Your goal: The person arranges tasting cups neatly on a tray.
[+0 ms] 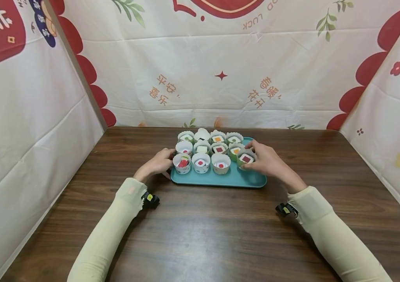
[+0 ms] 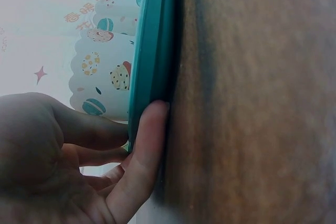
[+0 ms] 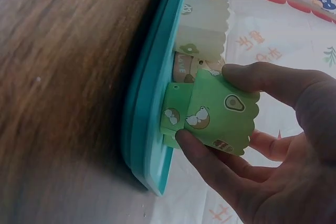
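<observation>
My left hand pinches the left end of a teal tray, thumb against its outer side and fingers over the rim in the left wrist view. My right hand grips a green scalloped paper cup between thumb and fingers, over the tray's right end. Inside this cup shows a white piece with a dark red square. Another green cup stands on the tray close beside the held one.
Rows of white and green paper cups fill most of the tray; they hold small white pieces with coloured squares, and one holds a red item. Around the tray lies the brown wooden table, with printed cloth behind and at both sides.
</observation>
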Demonstrator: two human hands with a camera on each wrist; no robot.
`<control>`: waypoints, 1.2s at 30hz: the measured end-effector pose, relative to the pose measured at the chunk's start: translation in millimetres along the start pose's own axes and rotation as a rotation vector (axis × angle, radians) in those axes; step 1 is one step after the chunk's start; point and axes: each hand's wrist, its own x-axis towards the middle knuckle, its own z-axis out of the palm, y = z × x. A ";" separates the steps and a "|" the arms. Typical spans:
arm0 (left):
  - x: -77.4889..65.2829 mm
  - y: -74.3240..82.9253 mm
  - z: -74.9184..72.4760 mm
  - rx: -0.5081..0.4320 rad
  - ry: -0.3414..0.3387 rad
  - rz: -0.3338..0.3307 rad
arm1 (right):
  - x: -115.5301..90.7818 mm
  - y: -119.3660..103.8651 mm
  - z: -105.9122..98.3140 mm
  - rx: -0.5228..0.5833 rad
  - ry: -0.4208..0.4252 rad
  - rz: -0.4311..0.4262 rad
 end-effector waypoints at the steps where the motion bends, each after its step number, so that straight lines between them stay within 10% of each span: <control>1: 0.0 0.0 0.2 0.001 -0.001 0.000 | 0.1 -0.1 0.8 -0.004 -0.001 -0.009; 36: 0.3 -0.4 1.3 0.018 0.009 -0.009 | 3.2 -0.7 20.6 -0.061 -0.023 -0.042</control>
